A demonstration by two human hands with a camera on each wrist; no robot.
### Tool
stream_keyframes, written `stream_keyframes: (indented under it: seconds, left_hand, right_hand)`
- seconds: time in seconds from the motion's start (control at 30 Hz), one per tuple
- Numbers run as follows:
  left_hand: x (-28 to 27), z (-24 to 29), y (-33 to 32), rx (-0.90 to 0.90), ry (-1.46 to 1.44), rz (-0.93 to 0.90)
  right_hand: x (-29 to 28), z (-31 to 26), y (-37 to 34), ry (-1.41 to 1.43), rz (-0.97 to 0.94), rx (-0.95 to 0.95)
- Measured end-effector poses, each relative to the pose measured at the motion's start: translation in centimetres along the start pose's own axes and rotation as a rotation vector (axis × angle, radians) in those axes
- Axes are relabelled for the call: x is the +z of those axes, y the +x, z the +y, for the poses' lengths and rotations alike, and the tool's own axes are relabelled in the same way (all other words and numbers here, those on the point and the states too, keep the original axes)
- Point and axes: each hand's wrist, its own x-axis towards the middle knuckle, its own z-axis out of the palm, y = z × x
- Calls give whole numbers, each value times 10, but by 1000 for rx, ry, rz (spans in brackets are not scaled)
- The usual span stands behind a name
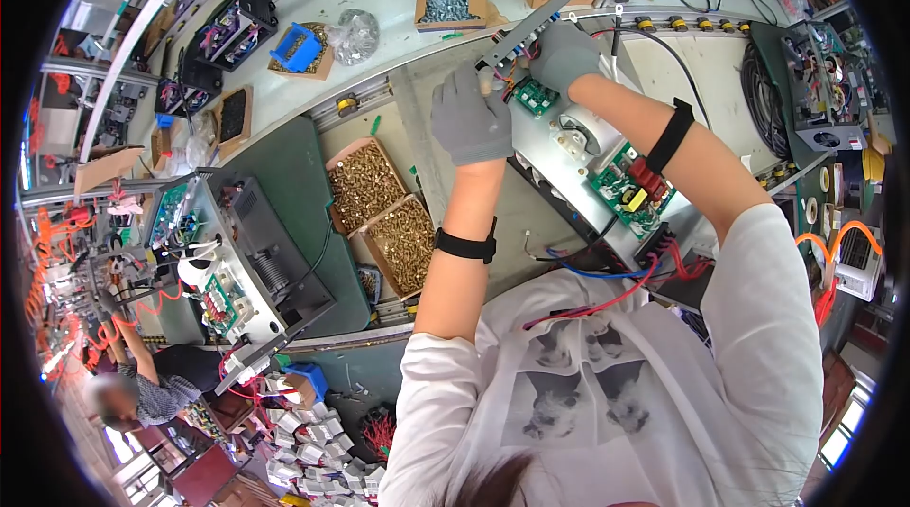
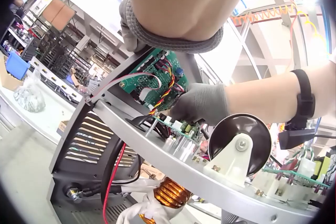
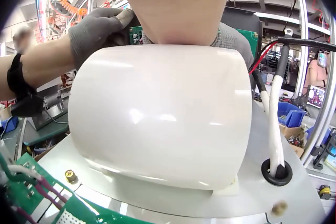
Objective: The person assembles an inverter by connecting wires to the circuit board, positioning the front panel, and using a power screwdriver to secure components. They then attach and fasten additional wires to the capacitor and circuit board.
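Observation:
My gloved left hand (image 1: 471,114) grips the edge of a dark front panel (image 1: 533,30), which is tilted up at the end of an open metal chassis (image 2: 157,134). A green circuit board (image 2: 149,82) covers the panel's inner side, and red, yellow and black wires (image 2: 171,85) run from it. Close to these wires, my gloved right hand (image 2: 202,103) has its fingers bent in behind the panel. Its fingertips are hidden, so I cannot tell what they hold. A white drum-shaped part (image 3: 160,116) stands on the chassis below my right wrist.
Two boxes of brass fasteners (image 1: 365,185) lie left of the chassis. Another open unit (image 1: 232,261) stands farther left. Along the back shelf are a carton of screws (image 1: 450,5) and blue bins (image 1: 301,50). A person (image 1: 156,393) is at the far left.

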Motion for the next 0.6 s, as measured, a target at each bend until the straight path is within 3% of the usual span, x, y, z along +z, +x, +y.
stream_keyframes:
  seconds: [0.6]
  left_hand:
    - [-5, 1, -1, -27, -23, -20]
  right_hand:
    - [7, 4, 4, -86, 33, -78]
